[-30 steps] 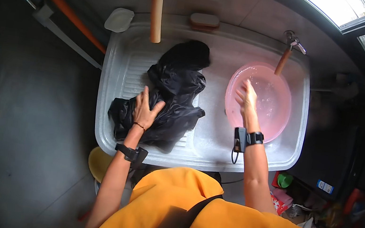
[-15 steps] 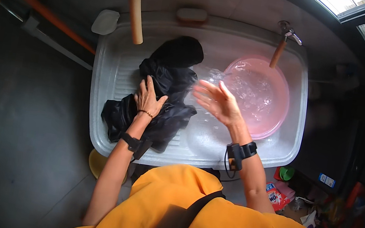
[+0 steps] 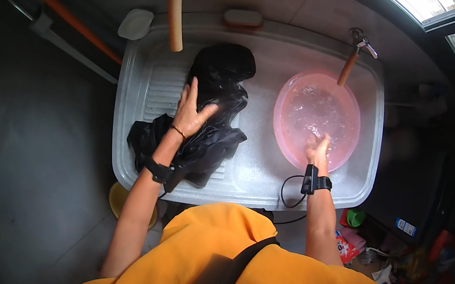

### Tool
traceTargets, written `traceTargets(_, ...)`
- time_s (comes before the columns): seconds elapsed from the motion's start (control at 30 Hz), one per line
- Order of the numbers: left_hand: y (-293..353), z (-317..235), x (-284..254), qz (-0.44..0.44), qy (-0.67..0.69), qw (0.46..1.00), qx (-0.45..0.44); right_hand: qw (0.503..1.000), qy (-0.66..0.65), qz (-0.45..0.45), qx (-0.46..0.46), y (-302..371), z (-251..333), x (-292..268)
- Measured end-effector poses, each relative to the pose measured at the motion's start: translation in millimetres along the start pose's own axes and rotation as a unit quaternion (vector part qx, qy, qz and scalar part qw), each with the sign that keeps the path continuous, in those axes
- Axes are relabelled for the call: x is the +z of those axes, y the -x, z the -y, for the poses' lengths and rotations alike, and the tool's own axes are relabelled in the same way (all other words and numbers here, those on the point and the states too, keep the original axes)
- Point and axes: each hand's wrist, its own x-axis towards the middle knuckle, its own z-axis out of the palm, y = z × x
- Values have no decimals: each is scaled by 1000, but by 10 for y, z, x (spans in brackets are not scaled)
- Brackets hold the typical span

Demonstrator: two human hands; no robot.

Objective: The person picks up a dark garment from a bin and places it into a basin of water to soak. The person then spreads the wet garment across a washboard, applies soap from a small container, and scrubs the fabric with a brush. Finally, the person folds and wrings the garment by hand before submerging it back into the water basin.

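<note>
A black garment (image 3: pixel 208 146), wet and crumpled, is spread over the ribbed washboard side of a white sink (image 3: pixel 256 167). My left hand (image 3: pixel 190 115) rests at the garment's left edge, with its fingers apart and the thumb stretched across the cloth. To the right, a pink basin (image 3: pixel 279 129) of water stands in the sink. Dipped into the near part of that water is my right hand (image 3: pixel 317 151). Its fingers look loosely apart and hold nothing that I can see; the water partly hides their tips.
Over the basin hangs a tap (image 3: pixel 359 43) with a brown hose end. Another tan hose (image 3: pixel 176 6) hangs over the sink's left back. A soap bar (image 3: pixel 243 18) and a white dish (image 3: pixel 136 24) sit on the back rim. A cable (image 3: pixel 284 191) loops from my right wrist strap.
My right hand has gone from beside the garment, where water was splashing, into the basin. My left hand has shifted slightly and turned on the cloth. The splash over the garment is gone.
</note>
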Motion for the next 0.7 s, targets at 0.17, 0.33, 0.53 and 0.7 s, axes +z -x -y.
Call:
traceTargets(0.17,290,-390,393,167,-197,947,-189,795,62,553,241,1728,-165,836)
traceTargets(0.33,365,-197,527,166,-319,914,-188,839,94,511,163,1849,-116,961)
traceTargets(0.53,332,-302,551,147,-303,926,-171,989,100,77,-81,90,235,-165)
traceTargets(0.7,378,-188,508,140,-316,920,-183,997,72,-1,-41,108,116,-6)
